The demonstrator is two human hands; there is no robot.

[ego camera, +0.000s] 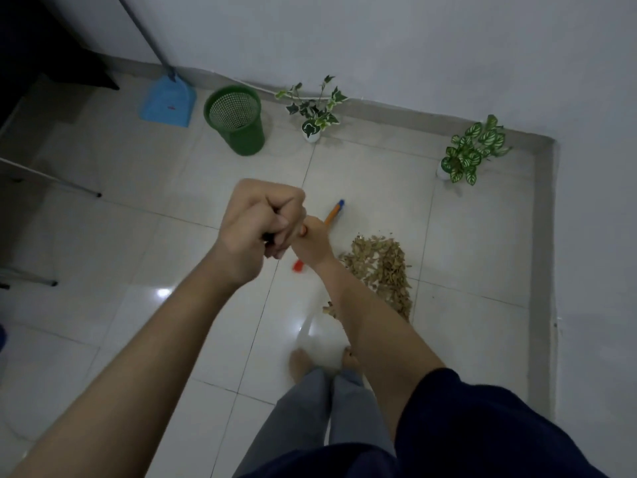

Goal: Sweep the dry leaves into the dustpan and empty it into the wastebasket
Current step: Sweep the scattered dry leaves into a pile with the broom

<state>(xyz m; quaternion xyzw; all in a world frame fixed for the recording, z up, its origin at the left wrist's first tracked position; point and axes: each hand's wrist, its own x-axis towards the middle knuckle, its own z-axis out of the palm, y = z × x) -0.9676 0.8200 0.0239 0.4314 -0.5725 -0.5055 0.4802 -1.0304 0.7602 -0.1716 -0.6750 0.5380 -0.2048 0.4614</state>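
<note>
A pile of dry brown leaves [381,270] lies on the tiled floor, right of centre. My left hand [262,224] is clenched around the top of a broom handle. My right hand [312,241] grips the orange broom handle [331,215] lower down, just left of the leaves. A red part of the broom [298,266] shows below my hands; the bristles are hidden behind my arms. A blue dustpan [167,101] leans against the far wall with its long handle up. Right of it stands the green mesh wastebasket [238,120].
Two potted plants stand along the wall: an ivy [315,112] beside the wastebasket and a spotted-leaf plant [470,150] near the right corner. Dark furniture with metal legs [51,177] fills the left side. My bare feet [303,362] are on the tiles below the leaves.
</note>
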